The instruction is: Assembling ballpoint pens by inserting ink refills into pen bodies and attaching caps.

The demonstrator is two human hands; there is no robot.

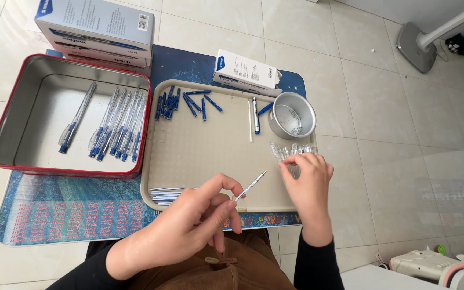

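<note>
Left hand (200,215) pinched thin white pen refill (251,186); right hand (304,172) closed on clear plastic pen barrels (291,150) over beige tray (200,145). Assembly step; refill needed aligning into barrel.

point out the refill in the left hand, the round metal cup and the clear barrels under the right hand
refill (251,186), head view, middle of the thin shaft
round metal cup (308,109), head view, right rim
clear barrels (278,150), head view, upper end of one barrel

Left hand (189,220) pinched in a grip; right hand (308,180) reaches palm-down.
</note>
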